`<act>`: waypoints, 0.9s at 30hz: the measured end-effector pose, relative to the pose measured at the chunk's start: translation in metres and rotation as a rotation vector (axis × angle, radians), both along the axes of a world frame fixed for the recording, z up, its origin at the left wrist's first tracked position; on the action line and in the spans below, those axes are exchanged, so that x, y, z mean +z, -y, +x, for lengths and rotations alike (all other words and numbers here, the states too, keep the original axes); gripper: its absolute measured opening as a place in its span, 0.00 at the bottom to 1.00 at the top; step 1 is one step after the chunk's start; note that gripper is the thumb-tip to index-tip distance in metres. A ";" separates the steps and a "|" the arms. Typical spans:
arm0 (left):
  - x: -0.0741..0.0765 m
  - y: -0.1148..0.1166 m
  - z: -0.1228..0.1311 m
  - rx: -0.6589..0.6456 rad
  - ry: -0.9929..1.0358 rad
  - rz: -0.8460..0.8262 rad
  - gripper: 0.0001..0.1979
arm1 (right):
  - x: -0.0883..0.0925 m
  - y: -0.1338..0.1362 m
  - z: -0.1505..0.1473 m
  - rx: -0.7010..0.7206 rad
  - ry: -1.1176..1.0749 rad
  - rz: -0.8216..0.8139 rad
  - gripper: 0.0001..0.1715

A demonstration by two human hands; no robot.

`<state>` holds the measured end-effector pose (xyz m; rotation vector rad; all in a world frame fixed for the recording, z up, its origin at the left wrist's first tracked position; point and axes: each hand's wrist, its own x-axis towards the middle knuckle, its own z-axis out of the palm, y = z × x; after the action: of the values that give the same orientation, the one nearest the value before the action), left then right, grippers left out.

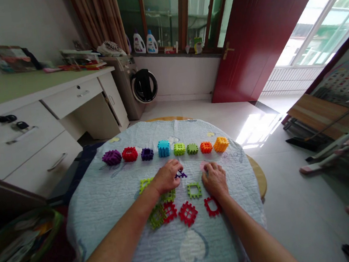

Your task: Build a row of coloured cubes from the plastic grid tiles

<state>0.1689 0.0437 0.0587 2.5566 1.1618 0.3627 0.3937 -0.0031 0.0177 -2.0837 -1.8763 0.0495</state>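
My left hand (168, 176) is closed on a small purple interlocking plastic piece (181, 174), which shows past the fingertips. To its right, my right hand (214, 177) rests low over the cloth with curled fingers. A pale pink patch or piece (203, 166) shows by its thumb; what the fingers hold is hidden. Between the hands lies a green square frame (194, 190). A red frame (212, 206) is beside my right wrist. Nearer to me are a red window piece (188, 213), another red piece (170, 211) and an olive-green piece (157, 217). Yellow-green pieces (145, 184) lie partly behind my left forearm.
Across the cloth-covered round table (107, 206) runs a row of built blocks, from a purple one (112, 157) through a light blue one (164, 148) to an orange-yellow one (221, 144). A filled bin (52, 233) stands at left, a white desk (85, 93) beyond it.
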 end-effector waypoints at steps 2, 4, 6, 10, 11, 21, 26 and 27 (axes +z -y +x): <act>0.003 -0.009 -0.017 0.023 -0.014 0.002 0.16 | 0.000 0.000 0.000 -0.001 -0.007 0.001 0.10; 0.004 -0.016 -0.031 0.040 -0.040 0.012 0.16 | 0.000 0.000 0.000 -0.003 -0.014 0.003 0.11; 0.001 -0.021 -0.039 0.051 -0.083 0.017 0.16 | 0.000 -0.001 0.000 -0.002 -0.018 0.005 0.11; -0.008 -0.022 -0.042 0.073 -0.167 -0.047 0.25 | -0.001 0.000 0.000 -0.005 -0.018 -0.002 0.10; -0.010 -0.022 -0.041 0.088 -0.176 -0.069 0.29 | 0.000 0.000 0.000 -0.005 -0.019 -0.003 0.10; -0.002 -0.032 -0.037 0.098 -0.346 -0.124 0.26 | 0.000 0.000 0.000 -0.001 -0.022 0.007 0.10; -0.003 -0.030 -0.036 0.101 -0.383 -0.065 0.26 | -0.001 -0.001 0.000 -0.001 -0.023 0.016 0.10; -0.004 -0.029 -0.037 0.098 -0.379 -0.053 0.26 | -0.002 -0.001 0.000 0.000 -0.023 0.015 0.09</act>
<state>0.1320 0.0725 0.0551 2.5974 1.4056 -0.1398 0.3939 -0.0024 0.0161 -2.0645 -1.8578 0.0589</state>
